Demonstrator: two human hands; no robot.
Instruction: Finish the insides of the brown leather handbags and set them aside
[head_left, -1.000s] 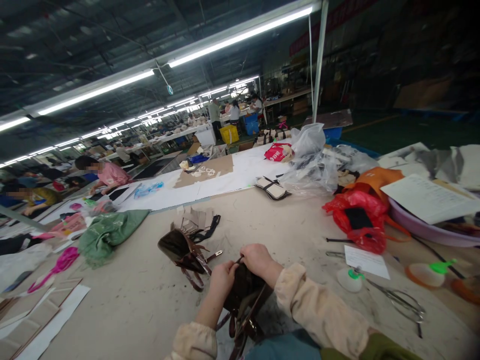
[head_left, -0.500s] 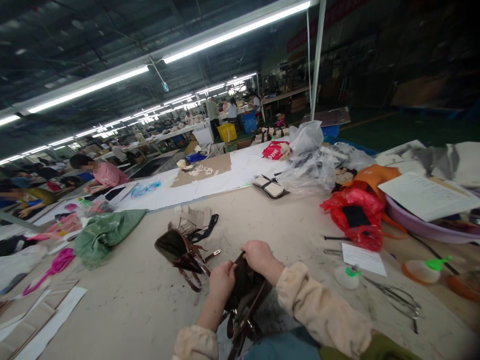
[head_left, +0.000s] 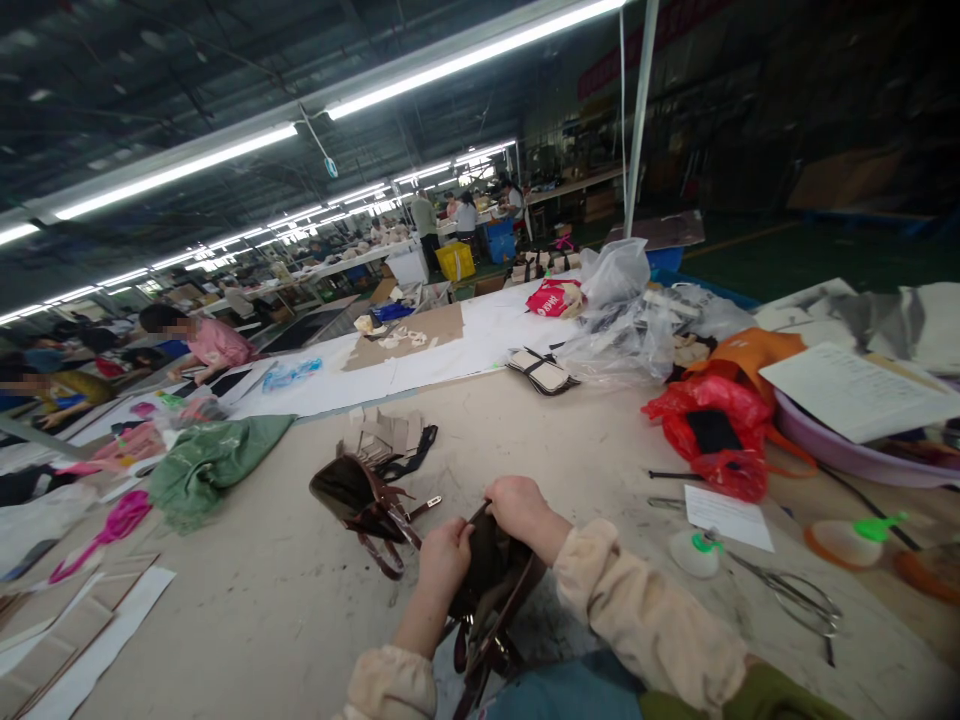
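Note:
A dark brown handbag point(head_left: 491, 590) stands at the table's near edge against my body, its mouth open and the dark lining showing. My left hand point(head_left: 444, 560) pinches the bag's rim on the left. Farther along the same rim, my right hand point(head_left: 519, 508) is closed on the edge, fingertips partly hidden. Brown straps and metal fittings hang at the bag's near side. A second brown handbag point(head_left: 352, 495) lies tilted just left of my hands, with a metal clasp on a strap. Behind it is a pile of beige pieces point(head_left: 386, 435).
Scissors point(head_left: 799, 590), a white bottle with a green cap point(head_left: 697, 552) and a paper slip point(head_left: 727, 517) lie on the right. Beyond are a red plastic bag point(head_left: 712, 430) and a purple basin point(head_left: 847, 440). Green cloth point(head_left: 217, 465) sits left. Co-workers sit farther off.
Both hands stay on the bag's rim in nearly the same place. The view has shifted very slightly.

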